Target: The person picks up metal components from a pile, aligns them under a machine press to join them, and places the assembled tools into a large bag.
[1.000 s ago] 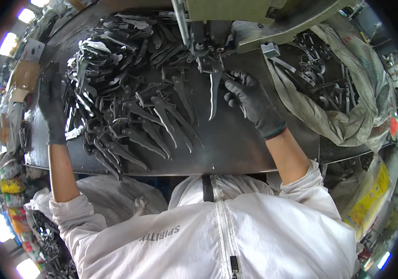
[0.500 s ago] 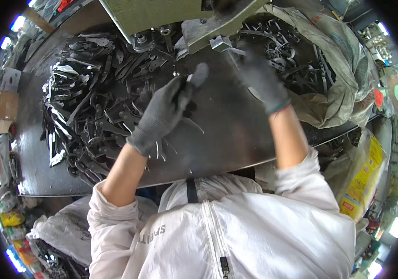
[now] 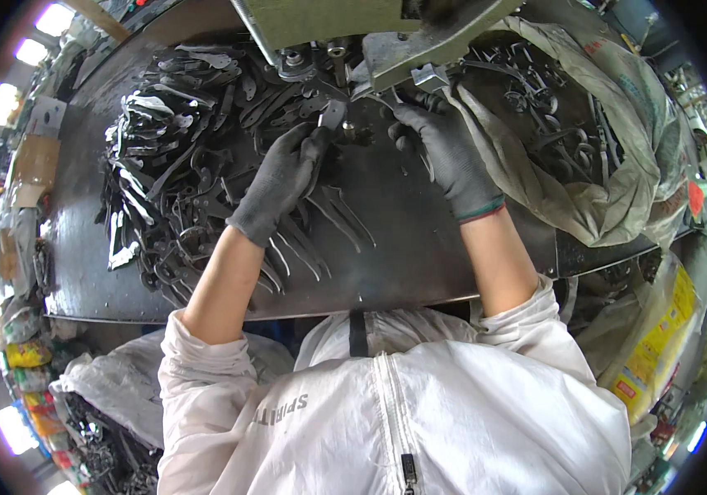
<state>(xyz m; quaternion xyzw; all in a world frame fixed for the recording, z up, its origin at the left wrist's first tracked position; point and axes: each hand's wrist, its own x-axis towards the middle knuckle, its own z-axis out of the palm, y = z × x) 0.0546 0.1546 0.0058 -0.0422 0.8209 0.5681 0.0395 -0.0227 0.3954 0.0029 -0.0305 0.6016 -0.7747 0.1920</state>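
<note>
My left hand [image 3: 281,183], in a dark grey glove, is closed round a bundle of curved metal handles. One flat, rounded handle end [image 3: 333,114] sticks up past its thumb beside a small upright metal pin [image 3: 349,130], while several slim curved handles [image 3: 338,216] fan out below the palm. My right hand [image 3: 446,157], gloved alike, is closed with its fingertips just under the machine's small metal block [image 3: 430,77]. A thin curved metal handle [image 3: 428,167] shows beside its palm; the fingers partly hide it.
A heavy green-grey machine head [image 3: 320,21] overhangs the dark metal table [image 3: 407,264]. Piles of loose dark metal handles [image 3: 180,177] cover its left side. On the right, an open woven sack [image 3: 551,216] holds more metal parts [image 3: 564,136]. Beyond the table edge hangs a yellow-printed bag [image 3: 654,330].
My right hand, blurred before, has come leftward and inward under the machine. My left hand has shifted left and away from me, and the handles below its palm show more fully. The whole view has shifted slightly.
</note>
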